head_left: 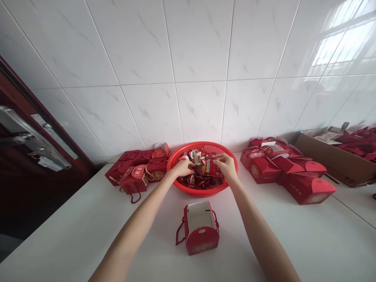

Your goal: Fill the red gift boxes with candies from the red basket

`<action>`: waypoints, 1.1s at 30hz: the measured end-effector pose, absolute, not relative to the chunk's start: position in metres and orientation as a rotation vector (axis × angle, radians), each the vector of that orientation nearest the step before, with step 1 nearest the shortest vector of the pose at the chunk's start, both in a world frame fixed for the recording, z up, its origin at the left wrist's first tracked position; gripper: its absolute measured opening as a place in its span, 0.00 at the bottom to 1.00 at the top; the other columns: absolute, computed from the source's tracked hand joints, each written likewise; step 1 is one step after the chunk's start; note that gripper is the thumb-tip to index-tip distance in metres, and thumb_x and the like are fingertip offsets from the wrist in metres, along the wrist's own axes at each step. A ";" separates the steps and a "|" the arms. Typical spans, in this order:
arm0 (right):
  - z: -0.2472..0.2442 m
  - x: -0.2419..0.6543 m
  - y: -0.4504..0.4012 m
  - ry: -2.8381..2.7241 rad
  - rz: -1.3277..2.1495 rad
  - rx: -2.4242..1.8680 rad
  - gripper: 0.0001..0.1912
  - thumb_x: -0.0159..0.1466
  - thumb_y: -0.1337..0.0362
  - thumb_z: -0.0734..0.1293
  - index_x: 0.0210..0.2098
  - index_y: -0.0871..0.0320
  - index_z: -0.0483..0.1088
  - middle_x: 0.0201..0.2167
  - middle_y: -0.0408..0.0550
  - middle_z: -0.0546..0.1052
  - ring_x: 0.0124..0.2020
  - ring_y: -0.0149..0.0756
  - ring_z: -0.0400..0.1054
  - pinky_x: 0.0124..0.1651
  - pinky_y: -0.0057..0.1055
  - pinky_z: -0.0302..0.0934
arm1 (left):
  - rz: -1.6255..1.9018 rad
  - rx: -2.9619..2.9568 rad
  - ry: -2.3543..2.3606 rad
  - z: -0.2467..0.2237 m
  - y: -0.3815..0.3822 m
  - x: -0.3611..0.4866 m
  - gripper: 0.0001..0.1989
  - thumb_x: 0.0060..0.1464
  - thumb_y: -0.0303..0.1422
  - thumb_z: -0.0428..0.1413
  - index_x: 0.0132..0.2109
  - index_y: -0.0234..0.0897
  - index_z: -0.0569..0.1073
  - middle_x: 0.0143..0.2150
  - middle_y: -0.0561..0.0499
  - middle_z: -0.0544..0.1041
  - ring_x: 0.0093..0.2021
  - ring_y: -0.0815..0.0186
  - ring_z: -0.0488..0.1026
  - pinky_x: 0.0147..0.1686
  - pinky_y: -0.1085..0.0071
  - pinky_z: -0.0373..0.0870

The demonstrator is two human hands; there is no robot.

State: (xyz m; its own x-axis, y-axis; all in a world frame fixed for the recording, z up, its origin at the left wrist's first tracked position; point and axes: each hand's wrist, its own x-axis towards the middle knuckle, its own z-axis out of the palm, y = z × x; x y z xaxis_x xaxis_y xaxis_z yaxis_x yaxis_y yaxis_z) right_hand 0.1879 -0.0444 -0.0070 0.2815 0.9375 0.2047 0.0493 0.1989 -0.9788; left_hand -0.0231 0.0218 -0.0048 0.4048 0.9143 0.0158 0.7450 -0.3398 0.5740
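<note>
A round red plastic basket full of wrapped candies stands against the wall. My right hand is over its right side, thumb and fingers pinched on a red candy packet. At the left side of the basket, my left hand reaches in among the candies with its fingers curled. What its fingertips hold, if anything, is hidden. Between my forearms a red gift box stands with its top open, its pale inside showing and dark red cord handles at its sides.
Several closed red boxes sit left of the basket. More red boxes are grouped at the right. Beyond them is a cardboard carton with red items. A tiled wall rises behind the white table; a dark door stands at the left.
</note>
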 end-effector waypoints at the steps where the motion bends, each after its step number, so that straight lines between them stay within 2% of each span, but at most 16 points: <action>1: -0.007 0.188 -0.044 -1.099 0.836 -1.202 0.08 0.48 0.61 0.68 0.28 0.56 0.71 0.22 0.41 0.72 0.22 0.32 0.63 0.26 0.29 0.56 | 0.471 2.178 1.423 -0.004 0.021 -0.023 0.17 0.36 0.29 0.65 0.39 0.37 0.83 0.37 0.47 0.83 0.41 0.51 0.80 0.42 0.67 0.75; 4: -0.008 0.188 -0.044 -1.092 0.822 -1.214 0.08 0.49 0.61 0.68 0.28 0.56 0.72 0.24 0.43 0.74 0.25 0.34 0.65 0.28 0.30 0.58 | 0.530 2.173 1.433 -0.002 0.017 -0.020 0.16 0.39 0.29 0.63 0.40 0.36 0.82 0.37 0.46 0.82 0.40 0.51 0.79 0.44 0.64 0.75; 10: -0.007 0.188 -0.044 -1.101 0.840 -1.207 0.10 0.51 0.59 0.69 0.30 0.56 0.72 0.29 0.46 0.77 0.31 0.37 0.70 0.32 0.31 0.63 | 0.812 2.149 1.274 0.005 0.010 -0.018 0.18 0.53 0.33 0.57 0.51 0.38 0.77 0.54 0.46 0.78 0.54 0.56 0.75 0.56 0.64 0.69; 14: 0.000 0.185 -0.048 -1.170 0.965 -1.143 0.15 0.55 0.52 0.70 0.35 0.57 0.72 0.30 0.47 0.79 0.28 0.35 0.71 0.34 0.33 0.67 | 1.046 2.057 0.948 0.009 0.005 -0.018 0.19 0.50 0.37 0.61 0.50 0.36 0.76 0.55 0.44 0.77 0.58 0.56 0.72 0.60 0.62 0.66; 17: 0.003 0.183 -0.051 -1.246 1.101 -1.079 0.19 0.54 0.50 0.72 0.38 0.57 0.73 0.29 0.46 0.79 0.26 0.34 0.72 0.33 0.34 0.69 | 1.061 2.005 0.874 0.009 0.000 -0.015 0.20 0.49 0.37 0.63 0.49 0.36 0.76 0.54 0.43 0.77 0.57 0.54 0.73 0.57 0.60 0.70; 20: 0.001 0.183 -0.051 -1.303 1.227 -1.008 0.22 0.49 0.52 0.77 0.37 0.57 0.73 0.28 0.45 0.78 0.27 0.36 0.73 0.34 0.35 0.71 | 0.983 2.040 0.828 0.005 -0.003 -0.010 0.20 0.47 0.36 0.64 0.49 0.37 0.77 0.54 0.43 0.78 0.56 0.53 0.73 0.52 0.60 0.73; 24: -0.003 0.186 -0.049 -1.328 1.257 -0.962 0.21 0.47 0.54 0.78 0.35 0.57 0.73 0.28 0.44 0.77 0.30 0.37 0.73 0.36 0.36 0.71 | 0.891 2.032 0.818 0.001 -0.004 -0.008 0.24 0.46 0.36 0.65 0.53 0.40 0.76 0.57 0.44 0.77 0.58 0.52 0.72 0.52 0.57 0.74; 27: -0.003 0.187 -0.049 -1.338 1.230 -0.952 0.20 0.48 0.56 0.78 0.37 0.56 0.74 0.28 0.43 0.77 0.30 0.36 0.72 0.36 0.35 0.71 | 0.843 1.969 0.823 0.000 -0.002 -0.010 0.26 0.49 0.40 0.64 0.56 0.41 0.75 0.59 0.43 0.75 0.58 0.51 0.72 0.54 0.54 0.72; 33: 0.000 0.185 -0.053 -1.344 1.215 -0.967 0.20 0.47 0.56 0.77 0.36 0.57 0.74 0.26 0.43 0.75 0.27 0.36 0.71 0.32 0.35 0.69 | 0.866 1.975 0.791 -0.003 0.000 -0.009 0.24 0.48 0.40 0.65 0.52 0.39 0.77 0.57 0.43 0.77 0.58 0.51 0.73 0.57 0.55 0.70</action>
State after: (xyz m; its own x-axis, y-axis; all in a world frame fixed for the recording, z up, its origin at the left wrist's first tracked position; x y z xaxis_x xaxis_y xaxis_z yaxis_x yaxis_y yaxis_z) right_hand 0.1846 -0.0529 0.0004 -0.1397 0.9752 0.1716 -0.0724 0.1627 -0.9840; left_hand -0.0092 -0.0004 -0.0034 0.5662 0.7746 0.2817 0.2112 -0.4667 0.8588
